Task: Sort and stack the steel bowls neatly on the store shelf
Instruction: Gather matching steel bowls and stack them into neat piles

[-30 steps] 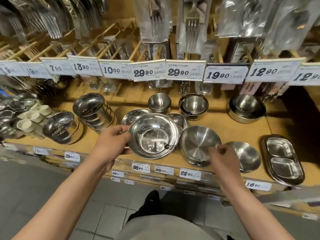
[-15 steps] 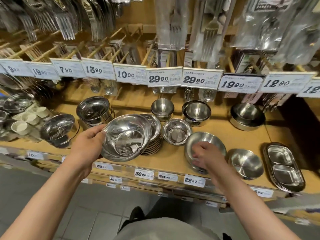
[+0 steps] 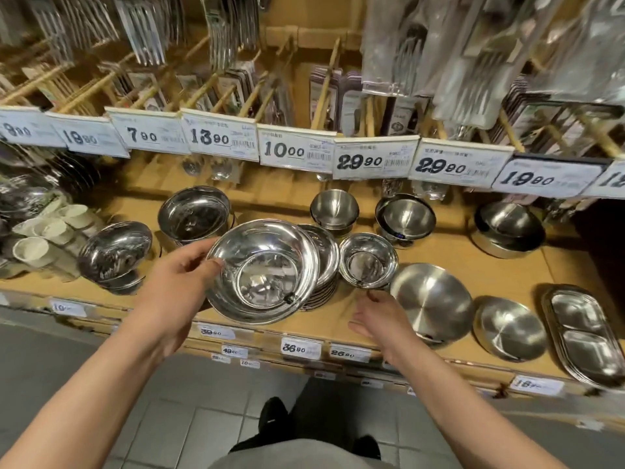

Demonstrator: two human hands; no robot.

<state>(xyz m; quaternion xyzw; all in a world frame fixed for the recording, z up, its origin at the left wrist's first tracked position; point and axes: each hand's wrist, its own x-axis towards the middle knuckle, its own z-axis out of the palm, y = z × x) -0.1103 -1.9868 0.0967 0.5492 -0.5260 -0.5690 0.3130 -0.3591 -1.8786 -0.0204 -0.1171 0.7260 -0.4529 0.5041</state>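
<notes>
Now off the matte bowl (image 3: 431,301) with right hand (image 3: 378,318) loose and empty, left hand (image 3: 176,286) gripping the large bowl (image 3: 262,270), carried leftward, likely toward its stack.

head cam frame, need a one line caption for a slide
Left hand grips a wide steel bowl tilted above the store shelf; right hand reaches open-fingered beside it.
</notes>
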